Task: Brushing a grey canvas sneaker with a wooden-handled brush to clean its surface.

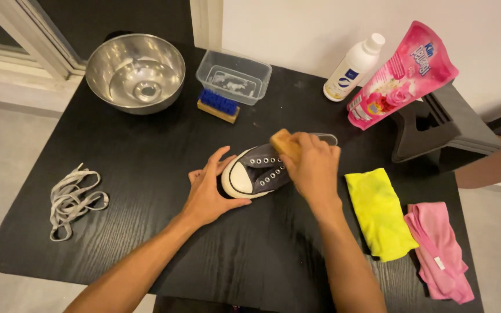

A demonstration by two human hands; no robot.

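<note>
A grey sneaker with a white toe cap and no laces lies on the black table, toe pointing left. My left hand presses on its toe end, fingers spread around the cap. My right hand grips a wooden brush and holds it against the shoe's upper near the eyelets. The heel of the shoe is mostly hidden behind my right hand.
A steel bowl and a clear plastic tub stand at the back, a blue-bristled brush before the tub. White bottle and pink pouch at back right. Yellow cloth, pink cloth, laces.
</note>
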